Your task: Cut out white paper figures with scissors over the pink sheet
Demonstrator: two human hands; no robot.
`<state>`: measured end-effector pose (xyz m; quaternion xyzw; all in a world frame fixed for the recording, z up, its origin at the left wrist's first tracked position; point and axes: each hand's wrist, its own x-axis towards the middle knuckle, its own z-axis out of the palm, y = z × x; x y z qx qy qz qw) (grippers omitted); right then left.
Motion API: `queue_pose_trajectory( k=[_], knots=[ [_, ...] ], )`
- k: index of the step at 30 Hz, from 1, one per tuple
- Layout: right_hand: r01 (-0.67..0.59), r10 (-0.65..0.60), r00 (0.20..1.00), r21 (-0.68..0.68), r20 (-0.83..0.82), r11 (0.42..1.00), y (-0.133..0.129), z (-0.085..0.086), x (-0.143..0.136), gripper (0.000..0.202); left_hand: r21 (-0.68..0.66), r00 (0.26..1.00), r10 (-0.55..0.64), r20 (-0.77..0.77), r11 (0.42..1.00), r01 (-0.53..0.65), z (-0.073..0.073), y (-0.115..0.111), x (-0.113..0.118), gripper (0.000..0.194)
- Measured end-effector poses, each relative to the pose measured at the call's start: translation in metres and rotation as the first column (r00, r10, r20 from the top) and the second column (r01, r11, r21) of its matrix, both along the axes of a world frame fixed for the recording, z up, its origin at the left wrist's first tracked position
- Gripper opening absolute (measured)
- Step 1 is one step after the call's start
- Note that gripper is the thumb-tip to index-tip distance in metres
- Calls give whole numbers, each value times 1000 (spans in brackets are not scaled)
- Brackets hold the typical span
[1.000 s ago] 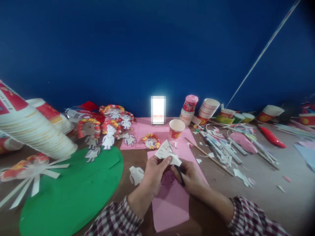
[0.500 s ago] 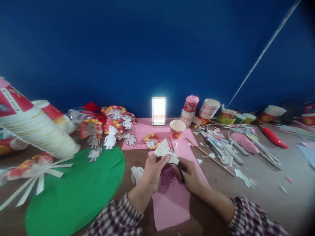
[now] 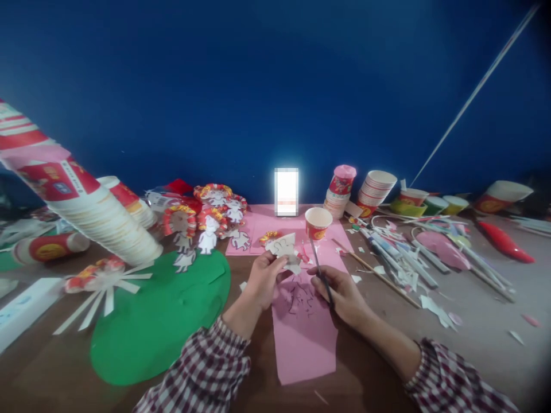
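Between the fingers of my left hand is a piece of white paper with dark outlines drawn on it. My right hand grips a pair of scissors by its dark handles, the blades pointing up and away, apart from the paper. Below both hands lies a pink paper sheet with a dark line drawing on it. Just beyond the white paper, a round yellow-and-red decoration is partly covered. A paper cup stands past the scissor tips.
To the left lie a green paper oval, white cut-out figures and a long leaning stack of paper cups. On the right are markers, a wooden stick, paper scraps and upright cup stacks. A lit phone faces me.
The scissors have come away from the white paper, and my right hand has shifted right. The paper has turned in my left hand. The whole view has swung slightly left.
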<state>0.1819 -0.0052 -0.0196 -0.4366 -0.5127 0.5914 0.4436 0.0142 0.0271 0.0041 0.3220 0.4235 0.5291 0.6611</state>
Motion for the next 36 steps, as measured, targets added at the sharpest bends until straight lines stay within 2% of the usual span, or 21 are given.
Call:
queue_pose_trajectory(
  k=[10, 14, 24, 31, 36],
  knots=[
    [-18, 12, 991, 46, 134, 999, 0, 4, 1, 35, 55, 994, 56, -98, 997, -51, -9, 2, -2, 17],
    [-19, 12, 987, 42, 161, 999, 0, 6, 0, 37, 84, 994, 74, -85, 994, -67, -9, 2, -3, 13],
    [-50, 26, 964, 83, 265, 995, -2, 11, 2, 29, 128, 983, 125, -137, 986, -108, -13, 7, -6, 18],
    [-70, 24, 947, 134, 322, 988, -1, 7, 2, 27, 89, 991, 102, -88, 992, -95, -7, 6, -7, 21],
    [-69, 20, 948, 145, 318, 987, 2, 4, 4, 26, 81, 998, 69, 14, 994, -70, -2, 3, -5, 22]
  ],
)
